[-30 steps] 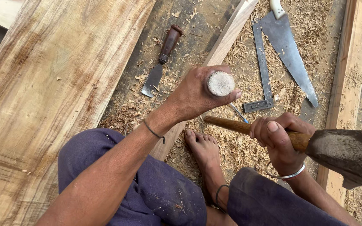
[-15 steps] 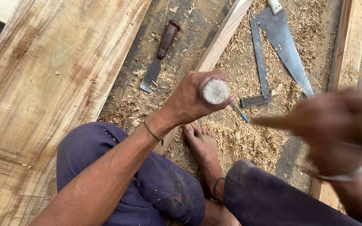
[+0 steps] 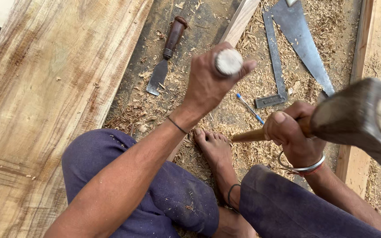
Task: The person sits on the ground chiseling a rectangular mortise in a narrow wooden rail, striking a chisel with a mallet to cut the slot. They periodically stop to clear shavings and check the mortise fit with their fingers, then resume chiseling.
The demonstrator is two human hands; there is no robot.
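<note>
Chisel handle [image 3: 229, 61], its pale battered round end facing up, sits upright in the left hand [image 3: 208, 83], which is wrapped tight around it, fingers fully curled, thumb lying along the side. That arm stretches forward from the left knee, wrist slightly bent, a thin dark band round it. The blade end is hidden below the fist, over the narrow wooden strip [image 3: 239, 22] on the shaving-strewn floor [image 3: 225, 114]. The right hand [image 3: 289, 132] is clenched on the wooden shaft of a heavy hammer [image 3: 358, 119], just behind the head, which is raised close to the camera at the right, a metal bangle on that wrist. A second ago the hammer hung lower, at the bottom right; half a second ago the right hand was a blur in mid-swing; the left hand has kept its grip and shifted only slightly. A bare foot [image 3: 214, 147] rests on the shavings between the knees. Beyond lie a spare chisel [image 3: 166, 57], a saw [image 3: 303, 42], a square [image 3: 274, 66] and a blue pen [image 3: 249, 108].
</note>
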